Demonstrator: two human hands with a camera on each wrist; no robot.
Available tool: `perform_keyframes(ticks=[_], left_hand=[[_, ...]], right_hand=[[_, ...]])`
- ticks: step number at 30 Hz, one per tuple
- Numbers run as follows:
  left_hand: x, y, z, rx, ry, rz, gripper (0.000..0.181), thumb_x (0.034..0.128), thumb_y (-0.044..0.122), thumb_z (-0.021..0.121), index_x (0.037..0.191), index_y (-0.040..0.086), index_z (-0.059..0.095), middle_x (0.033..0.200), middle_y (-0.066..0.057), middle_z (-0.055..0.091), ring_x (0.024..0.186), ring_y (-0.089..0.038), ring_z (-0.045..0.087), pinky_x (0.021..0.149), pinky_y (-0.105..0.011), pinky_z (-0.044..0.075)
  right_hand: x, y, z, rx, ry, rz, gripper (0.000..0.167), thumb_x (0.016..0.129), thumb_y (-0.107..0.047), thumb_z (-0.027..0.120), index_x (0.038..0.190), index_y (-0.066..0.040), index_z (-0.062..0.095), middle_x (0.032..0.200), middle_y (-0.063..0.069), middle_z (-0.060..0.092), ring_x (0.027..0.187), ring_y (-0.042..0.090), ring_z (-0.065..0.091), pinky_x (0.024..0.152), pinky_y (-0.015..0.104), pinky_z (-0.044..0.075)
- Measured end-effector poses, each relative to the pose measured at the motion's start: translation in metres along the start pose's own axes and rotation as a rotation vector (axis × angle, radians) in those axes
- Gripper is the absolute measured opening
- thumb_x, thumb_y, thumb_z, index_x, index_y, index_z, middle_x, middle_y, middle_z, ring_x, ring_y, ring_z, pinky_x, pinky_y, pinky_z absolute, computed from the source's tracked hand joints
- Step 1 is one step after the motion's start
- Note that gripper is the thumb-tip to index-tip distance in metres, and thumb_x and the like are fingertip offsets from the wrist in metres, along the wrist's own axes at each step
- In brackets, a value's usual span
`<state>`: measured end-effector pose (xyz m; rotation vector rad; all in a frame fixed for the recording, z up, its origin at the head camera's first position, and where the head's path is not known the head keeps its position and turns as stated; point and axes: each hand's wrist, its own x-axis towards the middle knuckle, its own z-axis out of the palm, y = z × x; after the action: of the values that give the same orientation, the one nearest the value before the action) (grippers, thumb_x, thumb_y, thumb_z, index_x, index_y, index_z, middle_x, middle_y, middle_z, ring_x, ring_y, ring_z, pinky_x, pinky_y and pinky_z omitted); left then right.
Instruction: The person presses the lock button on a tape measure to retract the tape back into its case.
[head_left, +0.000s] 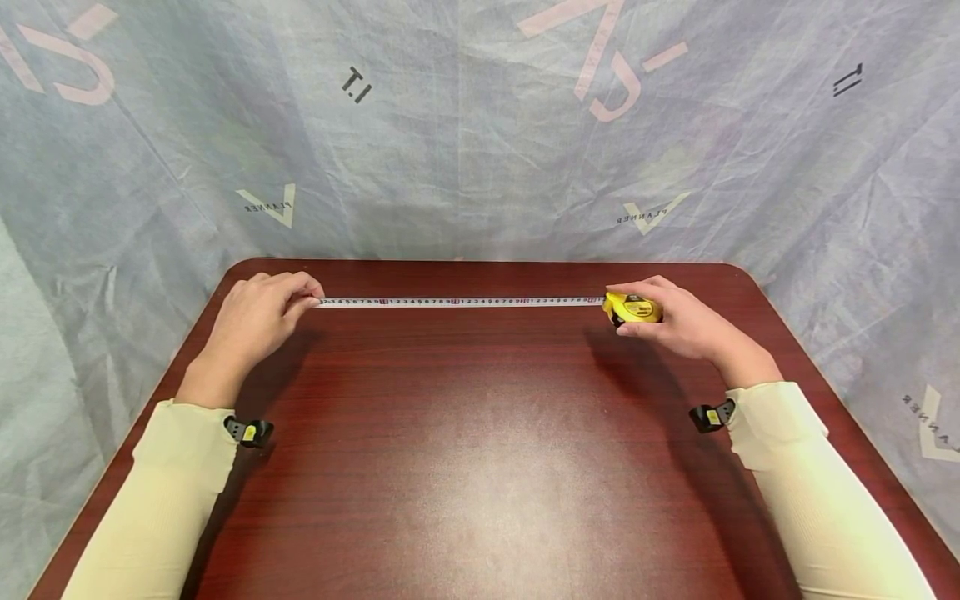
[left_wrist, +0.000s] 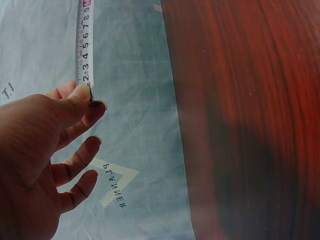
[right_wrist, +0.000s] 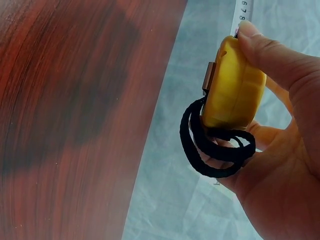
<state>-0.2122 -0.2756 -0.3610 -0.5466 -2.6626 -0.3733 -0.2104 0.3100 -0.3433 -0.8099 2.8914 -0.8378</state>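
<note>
A tape measure is drawn out between my two hands. Its white blade (head_left: 487, 302) runs straight and level across the head view, printed with black and red numbers. My left hand (head_left: 258, 312) pinches the blade's end between thumb and forefinger; in the left wrist view the other fingers (left_wrist: 82, 155) are spread apart below. In my right hand (head_left: 686, 321) is the yellow case (head_left: 636, 308), gripped between thumb and fingers. A black looped strap (right_wrist: 215, 145) hangs from the case in the right wrist view, and a metal clip (right_wrist: 209, 76) shows on its side.
Below the hands lies a dark red wooden table (head_left: 480, 433) with rounded far corners, carrying the shadows of both arms. A grey-blue printed cloth (head_left: 457, 150) hangs behind the table and along its sides. Each wrist wears a black strapped camera (head_left: 251, 432).
</note>
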Motion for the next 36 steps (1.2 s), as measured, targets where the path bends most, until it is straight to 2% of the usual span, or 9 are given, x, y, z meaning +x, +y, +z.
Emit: perform_keyframes(ticks=[20,36], left_hand=[[0.003,0.005,0.0026,-0.021,-0.014,-0.004,0.009,0.0957,0.018,0.075,0.101,0.021,0.068,0.102,-0.003,0.075,0.094,-0.038,0.061,0.079,-0.057,0.041],[0.0042,0.0099,0.005,-0.031,-0.002,0.012,0.009,0.0954,0.017,0.075,0.101,0.02,0.069,0.101,-0.003,0.075,0.093,-0.038,0.061,0.079,-0.057,0.042]], right_hand=[[0.0026,-0.0032,0.0048,0.006,-0.01,0.002,0.061,0.092,-0.023,0.082,0.147,-0.016,0.057,0.128,0.017,0.053,0.109,0.028,0.053,0.088,0.049,0.046],[0.0043,-0.0061,0.0084,0.022,-0.025,0.02,0.06,0.092,-0.026,0.081,0.147,-0.018,0.057,0.128,0.016,0.052,0.108,0.028,0.054,0.089,0.049,0.047]])
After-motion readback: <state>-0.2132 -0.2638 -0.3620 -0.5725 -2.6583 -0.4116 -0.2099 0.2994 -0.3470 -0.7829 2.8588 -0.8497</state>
